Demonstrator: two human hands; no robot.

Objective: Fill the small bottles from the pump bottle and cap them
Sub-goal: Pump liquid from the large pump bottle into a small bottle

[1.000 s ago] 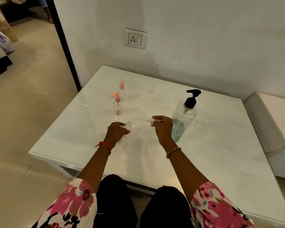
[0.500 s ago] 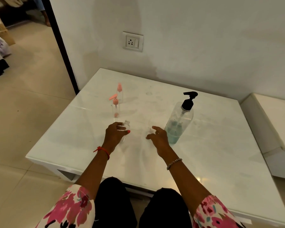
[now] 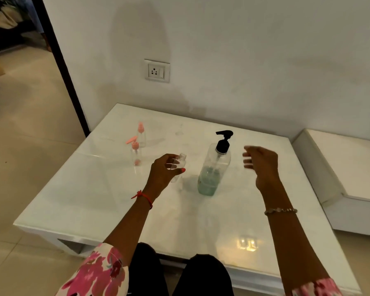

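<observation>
CHANGE: cap released, right hand (image 3: 263,165) raised off table (image 3: 115,199) - fingers loosely spread, empty, just right of pump bottle (image 3: 216,167) | HOLD: left hand (image 3: 165,169) curled round uncapped small bottle (image 3: 181,161), kept just left of pump bottle | MEANING: probably readied for pumping - filling not begun

Pump bottle (image 3: 216,165) — black head, seemingly teal liquid; pink caps (image 3: 135,145).

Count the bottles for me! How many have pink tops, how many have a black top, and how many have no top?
Bottles with pink tops: 2
Bottle with a black pump top: 1
Bottle with no top: 1, held in the left hand
Total: 4 bottles
</observation>
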